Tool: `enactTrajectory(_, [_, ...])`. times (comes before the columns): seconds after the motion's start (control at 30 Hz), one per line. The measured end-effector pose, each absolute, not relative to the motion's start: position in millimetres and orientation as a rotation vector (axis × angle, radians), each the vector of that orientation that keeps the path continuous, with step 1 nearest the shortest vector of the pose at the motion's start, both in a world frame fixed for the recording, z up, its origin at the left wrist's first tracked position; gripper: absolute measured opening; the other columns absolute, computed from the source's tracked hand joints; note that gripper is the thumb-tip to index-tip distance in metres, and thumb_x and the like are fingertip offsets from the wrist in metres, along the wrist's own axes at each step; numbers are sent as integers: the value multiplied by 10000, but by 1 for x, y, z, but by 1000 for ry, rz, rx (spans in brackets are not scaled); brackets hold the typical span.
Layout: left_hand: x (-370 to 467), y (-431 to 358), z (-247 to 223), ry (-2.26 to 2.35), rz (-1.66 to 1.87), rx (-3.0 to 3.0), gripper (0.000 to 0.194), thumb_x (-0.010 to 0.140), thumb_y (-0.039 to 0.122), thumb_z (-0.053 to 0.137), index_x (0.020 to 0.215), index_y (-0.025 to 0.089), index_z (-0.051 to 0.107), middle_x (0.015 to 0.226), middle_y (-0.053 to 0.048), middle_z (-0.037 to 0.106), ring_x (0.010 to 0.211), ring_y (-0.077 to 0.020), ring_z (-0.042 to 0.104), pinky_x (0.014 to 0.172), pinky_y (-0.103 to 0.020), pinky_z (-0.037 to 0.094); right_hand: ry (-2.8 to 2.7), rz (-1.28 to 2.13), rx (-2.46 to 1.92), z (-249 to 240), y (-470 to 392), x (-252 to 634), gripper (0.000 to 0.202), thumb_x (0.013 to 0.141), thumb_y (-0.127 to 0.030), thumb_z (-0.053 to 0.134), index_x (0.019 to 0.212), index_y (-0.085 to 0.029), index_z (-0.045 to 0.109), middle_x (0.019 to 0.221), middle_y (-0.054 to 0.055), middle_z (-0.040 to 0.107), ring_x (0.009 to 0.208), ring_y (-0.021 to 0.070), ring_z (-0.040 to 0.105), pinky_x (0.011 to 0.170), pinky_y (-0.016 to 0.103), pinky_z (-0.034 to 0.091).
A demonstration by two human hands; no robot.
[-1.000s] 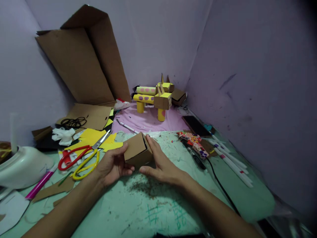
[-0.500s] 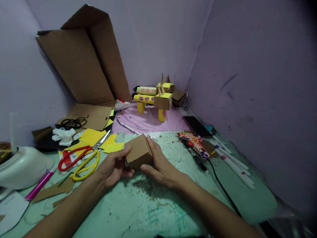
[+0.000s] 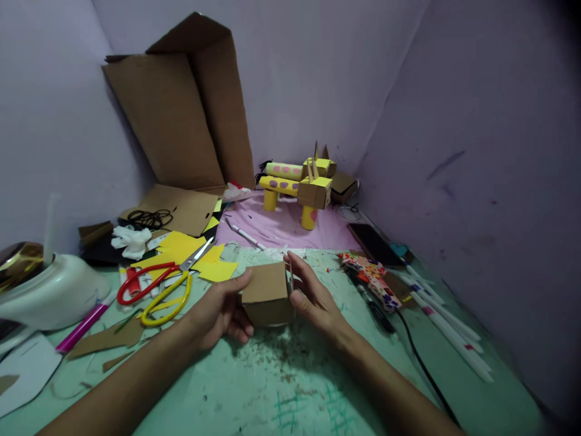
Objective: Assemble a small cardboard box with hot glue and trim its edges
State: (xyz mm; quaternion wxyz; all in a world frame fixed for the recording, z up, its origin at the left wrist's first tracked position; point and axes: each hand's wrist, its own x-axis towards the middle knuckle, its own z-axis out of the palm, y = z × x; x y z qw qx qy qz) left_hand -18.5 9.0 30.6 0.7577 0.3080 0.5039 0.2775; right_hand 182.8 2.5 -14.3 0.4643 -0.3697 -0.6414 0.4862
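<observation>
A small brown cardboard box (image 3: 265, 284) is held just above the green tabletop. My left hand (image 3: 227, 309) grips its left end, thumb on the top face and fingers curled beneath. At the right end, the thumb and fingers of my right hand (image 3: 315, 297) are closed on a thin end panel (image 3: 291, 281), which stands slightly apart from the box. Whether this panel is joined to the box is hidden. Left of my hands, large scissors (image 3: 167, 284) with red and yellow handles lie open, partly over yellow paper (image 3: 177, 248).
Two yellow spotted cardboard animals (image 3: 295, 184) stand at the back on a pink cloth (image 3: 249, 221). A patterned glue gun (image 3: 372, 278), a phone (image 3: 374, 242) and white sticks (image 3: 454, 333) lie on the right. A white pot (image 3: 59, 293) and large cardboard (image 3: 167, 115) occupy the left.
The view has swung left, so the scene sits further right. My right hand has shifted to the box's right end, where a thin panel now stands apart. My left hand keeps its grip.
</observation>
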Motion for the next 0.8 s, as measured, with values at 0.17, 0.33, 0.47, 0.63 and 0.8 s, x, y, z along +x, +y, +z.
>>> enactTrajectory(0.17, [-22,9,22,1100,543,745,665,933,629,298,1134,75,608,596,-61,638,372,-149,574,307,-205,457,-1500,1337,-849,-17,3,182,662,832,-600,622,1410,-339,434,1428,96,518,1284,334,497,1060,538,375])
enactTrajectory(0.33, [-23,10,18,1066,583,843,609,880,645,426,1166,132,584,671,-52,659,386,-133,578,326,-197,471,-1469,1364,-858,-16,2,184,692,800,-600,661,1409,-364,431,1417,90,510,1224,337,536,1037,514,394])
enactTrajectory(0.47, [-23,9,15,1080,610,891,601,842,649,487,1138,137,599,652,-43,646,371,-116,555,312,-181,454,-1480,1405,-811,-18,2,186,702,797,-574,682,1413,-376,411,1443,77,479,1270,334,506,1045,502,387])
enactTrajectory(0.63, [-23,9,14,1095,636,949,635,806,660,531,1177,148,594,641,-32,640,372,-110,546,304,-172,440,-1488,1413,-803,-18,1,187,713,802,-542,696,1420,-346,399,1464,86,453,1307,329,478,1061,499,367])
enactTrajectory(0.8, [-23,11,13,1092,630,938,659,811,662,517,1201,136,591,656,-49,657,372,-113,549,306,-183,449,-1472,1420,-812,-17,2,187,704,821,-512,689,1431,-338,383,1493,94,424,1292,332,497,1046,501,384])
